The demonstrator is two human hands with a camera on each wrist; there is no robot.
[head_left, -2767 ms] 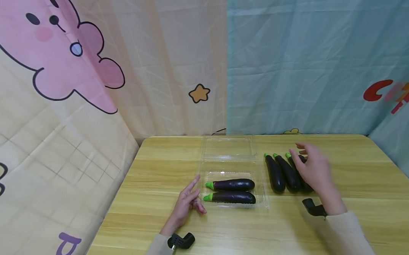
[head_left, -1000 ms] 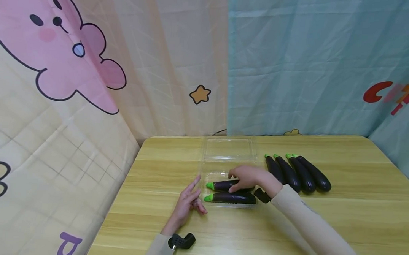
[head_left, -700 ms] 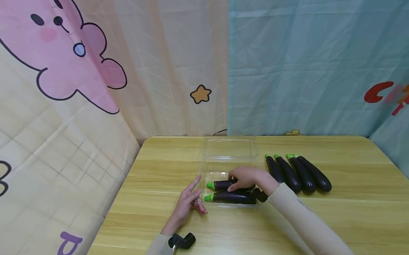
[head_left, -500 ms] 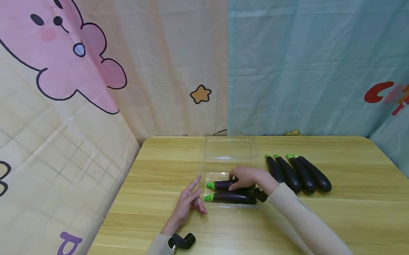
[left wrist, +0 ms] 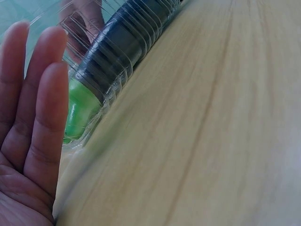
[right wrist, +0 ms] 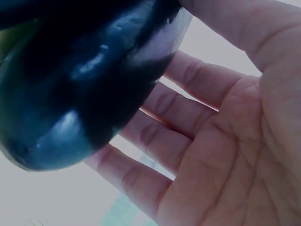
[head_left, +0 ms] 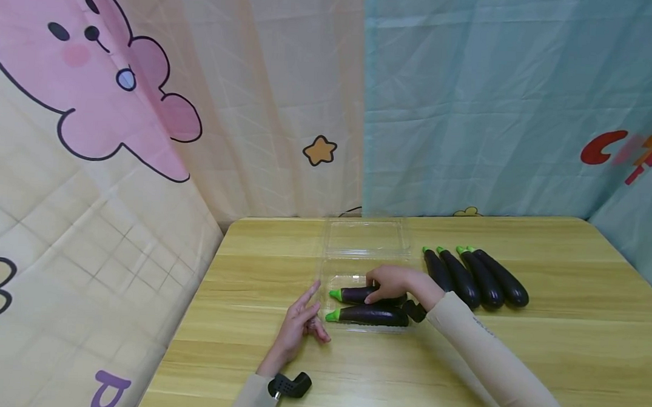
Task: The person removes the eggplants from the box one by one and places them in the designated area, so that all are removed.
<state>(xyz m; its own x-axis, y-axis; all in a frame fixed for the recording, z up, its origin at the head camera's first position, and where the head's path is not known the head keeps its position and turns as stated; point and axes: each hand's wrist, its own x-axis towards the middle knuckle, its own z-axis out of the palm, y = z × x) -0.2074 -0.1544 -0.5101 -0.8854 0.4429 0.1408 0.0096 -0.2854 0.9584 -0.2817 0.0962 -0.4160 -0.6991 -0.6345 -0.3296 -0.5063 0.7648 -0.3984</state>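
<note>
My right hand (head_left: 396, 283) reaches into the clear plastic clamshell container (head_left: 368, 268) and grips the farther of two eggplants inside. This eggplant (head_left: 353, 295) lies sideways, its green stem end to the left; the hand covers part of its body. In the right wrist view, its rounded dark end (right wrist: 51, 136) sits between thumb and fingers. Nearer lies the other eggplant (head_left: 373, 315), apart from the hand. My left hand (head_left: 297, 325) stands at the container's left side with fingers extended, holding nothing. Seen from the left wrist, an eggplant (left wrist: 110, 56) shows through the ribbed clear wall.
Several eggplants (head_left: 482, 278) lie in a slanted row on the wooden table (head_left: 582, 336), right of the container, stems pointing away. The container's lid (head_left: 365, 236) is folded back toward the curtain (head_left: 472, 113) behind the table.
My right hand has moved left from the row of eggplants to the far eggplant in the container and grips it. It barely moves over the last second. The left hand stays put.
</note>
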